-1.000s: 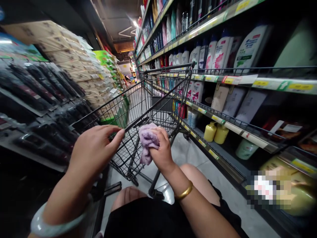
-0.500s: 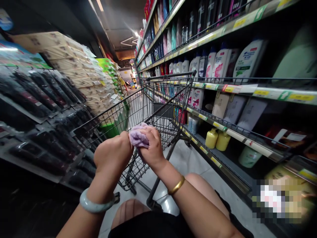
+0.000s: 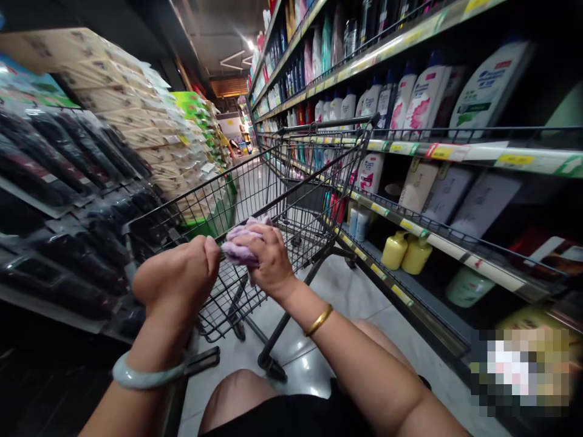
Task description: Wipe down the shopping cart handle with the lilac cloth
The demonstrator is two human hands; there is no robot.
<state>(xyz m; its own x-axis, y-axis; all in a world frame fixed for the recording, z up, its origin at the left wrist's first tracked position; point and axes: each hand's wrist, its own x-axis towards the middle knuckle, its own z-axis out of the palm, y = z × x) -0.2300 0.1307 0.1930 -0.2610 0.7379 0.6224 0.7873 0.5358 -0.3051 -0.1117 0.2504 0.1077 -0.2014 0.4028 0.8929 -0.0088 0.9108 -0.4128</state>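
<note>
A black wire shopping cart point(image 3: 291, 182) stands in the aisle in front of me. My right hand point(image 3: 266, 258) is closed on a crumpled lilac cloth point(image 3: 241, 243), pressing it against the cart's near rim. My left hand point(image 3: 175, 273) is curled just left of it, with thumb and fingertips pinching the cloth's left edge. A pale green bangle sits on my left wrist, a gold one on my right. The cart's basket looks empty.
Shelves point(image 3: 437, 149) of shampoo bottles run along the right, with two yellow bottles point(image 3: 405, 252) low down. Racks of dark packaged goods point(image 3: 68, 200) line the left. Tiled floor point(image 3: 337, 291) runs down the aisle; my knees show below.
My left hand moved right from the cart's wire side and took the cloth's edge. The cloth, hanging loose before, is now bunched between both hands, which have shifted left.
</note>
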